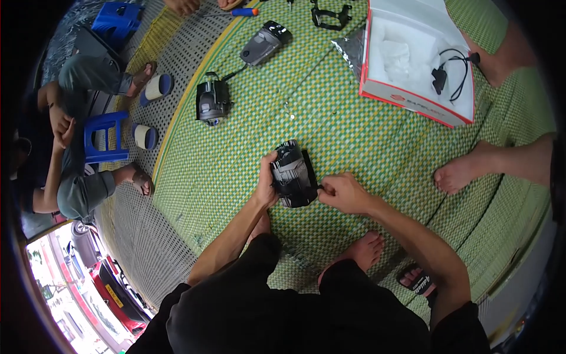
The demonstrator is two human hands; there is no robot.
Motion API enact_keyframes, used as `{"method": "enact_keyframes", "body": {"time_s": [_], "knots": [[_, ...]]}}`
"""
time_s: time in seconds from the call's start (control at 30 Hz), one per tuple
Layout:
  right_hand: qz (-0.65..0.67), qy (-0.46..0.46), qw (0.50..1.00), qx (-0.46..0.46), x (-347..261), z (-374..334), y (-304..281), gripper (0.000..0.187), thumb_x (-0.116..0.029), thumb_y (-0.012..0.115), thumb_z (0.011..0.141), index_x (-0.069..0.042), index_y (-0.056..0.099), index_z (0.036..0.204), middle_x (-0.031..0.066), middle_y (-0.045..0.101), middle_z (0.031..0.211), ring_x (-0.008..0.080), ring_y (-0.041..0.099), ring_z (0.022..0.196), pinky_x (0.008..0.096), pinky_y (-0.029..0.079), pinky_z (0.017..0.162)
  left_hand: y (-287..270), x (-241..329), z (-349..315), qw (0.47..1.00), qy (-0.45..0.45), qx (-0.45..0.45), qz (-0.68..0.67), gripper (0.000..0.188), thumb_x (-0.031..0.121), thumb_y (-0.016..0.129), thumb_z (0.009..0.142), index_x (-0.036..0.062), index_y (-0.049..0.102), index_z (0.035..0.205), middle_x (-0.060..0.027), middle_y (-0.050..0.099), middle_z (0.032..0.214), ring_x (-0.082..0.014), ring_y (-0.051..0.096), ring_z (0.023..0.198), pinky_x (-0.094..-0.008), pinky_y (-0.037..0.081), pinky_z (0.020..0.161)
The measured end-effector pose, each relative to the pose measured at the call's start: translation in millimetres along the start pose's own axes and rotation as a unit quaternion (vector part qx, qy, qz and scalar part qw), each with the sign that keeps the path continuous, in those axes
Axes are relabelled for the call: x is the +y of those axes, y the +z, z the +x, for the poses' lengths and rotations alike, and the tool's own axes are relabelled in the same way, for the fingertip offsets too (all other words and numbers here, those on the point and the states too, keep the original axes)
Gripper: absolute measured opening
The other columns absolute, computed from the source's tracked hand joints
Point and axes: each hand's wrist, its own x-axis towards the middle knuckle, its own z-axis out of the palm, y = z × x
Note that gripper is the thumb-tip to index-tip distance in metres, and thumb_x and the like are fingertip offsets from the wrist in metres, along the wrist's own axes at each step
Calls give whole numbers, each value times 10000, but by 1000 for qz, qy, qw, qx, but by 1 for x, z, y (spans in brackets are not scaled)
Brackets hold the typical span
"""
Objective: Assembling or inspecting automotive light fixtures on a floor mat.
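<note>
My left hand point(267, 182) is wrapped round the left side of a black projector headlight unit point(292, 176) with ribbed, finned parts, held above the woven mat between my feet. At its lower right edge, my right hand point(345, 193) is closed in a pinch. A small dark piece shows at those fingertips, too small to name. Farther off to the left lies a second projector headlight unit point(212, 103), with a cable leading to a grey-and-black module point(265, 44).
An open white-and-red box point(413, 109) with a black cable point(438, 79) inside stands at the far right, beside a clear plastic bag point(350, 52). A black bracket point(330, 25) and a blue-and-orange screwdriver point(244, 12) lie at the back. People sit left and right; a blue stool point(107, 120) stands left.
</note>
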Motion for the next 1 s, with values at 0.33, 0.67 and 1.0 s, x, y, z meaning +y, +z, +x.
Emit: {"method": "enact_keyframes", "body": {"time_s": [0.33,0.67,1.0], "knots": [[343,282,890,-105,-1,-1,0,380,-319,513,1042,8,613,875,65,667,724,128,659,617,264,504,544,-1,2,3,1000,-4,-24,19,595,567,425,983,42,621,1183,-98,717,998,-223,718,847,-379,611,799],[-128,-116,981,87,-9,-15,11,285,-209,543,1007,17,579,837,110,632,713,333,655,671,429,542,716,6,6,11,996,-8,-11,85,537,510,428,991,35,641,1122,-87,716,934,-198,710,786,-345,609,741],[412,338,842,-81,-17,-16,4,420,-376,523,1034,-7,589,844,44,557,654,181,606,582,340,426,481,4,6,12,997,-3,-14,79,555,513,424,994,20,646,1119,-94,720,932,-192,709,782,-334,599,743]]}}
